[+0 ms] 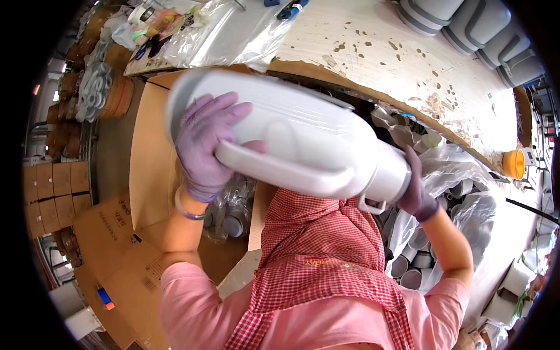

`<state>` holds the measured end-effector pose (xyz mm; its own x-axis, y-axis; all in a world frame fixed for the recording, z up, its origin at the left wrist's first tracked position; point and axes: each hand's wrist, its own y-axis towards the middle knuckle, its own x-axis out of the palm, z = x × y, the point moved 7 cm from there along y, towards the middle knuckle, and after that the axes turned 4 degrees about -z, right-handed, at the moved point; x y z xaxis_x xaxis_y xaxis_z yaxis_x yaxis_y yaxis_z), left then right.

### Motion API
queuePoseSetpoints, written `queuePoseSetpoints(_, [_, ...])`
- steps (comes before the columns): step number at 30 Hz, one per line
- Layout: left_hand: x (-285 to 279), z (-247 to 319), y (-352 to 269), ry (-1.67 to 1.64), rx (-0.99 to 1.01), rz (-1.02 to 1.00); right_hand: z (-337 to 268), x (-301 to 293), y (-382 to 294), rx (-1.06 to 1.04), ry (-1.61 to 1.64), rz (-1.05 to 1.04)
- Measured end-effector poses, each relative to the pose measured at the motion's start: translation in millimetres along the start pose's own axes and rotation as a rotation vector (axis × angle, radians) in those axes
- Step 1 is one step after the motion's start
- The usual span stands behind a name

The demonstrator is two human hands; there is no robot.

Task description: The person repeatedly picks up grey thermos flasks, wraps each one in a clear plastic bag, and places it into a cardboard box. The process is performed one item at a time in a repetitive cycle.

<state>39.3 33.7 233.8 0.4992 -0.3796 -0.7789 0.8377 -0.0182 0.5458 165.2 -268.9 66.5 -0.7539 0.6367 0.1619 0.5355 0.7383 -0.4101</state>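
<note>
A large white-and-grey thermos jug (284, 131) lies nearly sideways in front of my chest, its grey base to the left and its capped neck to the right. My left hand (210, 140), in a purple glove, grips it near the base beside the handle (280, 170), with the thumb under the handle. My right hand (415, 188), also gloved, is closed around the cap end (389, 170). A small loop shows below the cap. The palm side of my right hand is hidden behind the cap.
A worktable (372, 52) with brown stains runs ahead, bearing several similar jugs (477, 22) and plastic film (227, 35). An open cardboard box (151, 153) stands at the left. At the right, a plastic bag (472, 218) holds grey cups. An orange cup (514, 164) sits by the table's edge.
</note>
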Motion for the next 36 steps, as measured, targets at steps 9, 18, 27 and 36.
queuePoseSetpoints(9, [82.7, 122.8, 46.2, -0.107, 1.252, -0.012, -130.0, -89.9, 60.9, -0.849, 0.239, 0.008])
queuePoseSetpoints(18, [127.0, -280.3, 164.6, 0.147, -0.252, 0.13, -144.0, -106.8, 96.2, -0.821, -0.36, 0.436])
queuePoseSetpoints(27, [161.1, -106.9, 127.0, -0.807, -0.225, -1.0, -139.2, -117.9, 104.4, -0.862, -0.297, 0.452])
queuePoseSetpoints(36, [218.4, -366.1, 107.1, -0.023, -1.046, -0.131, -137.2, -117.6, 103.4, -0.85, -0.31, 0.514])
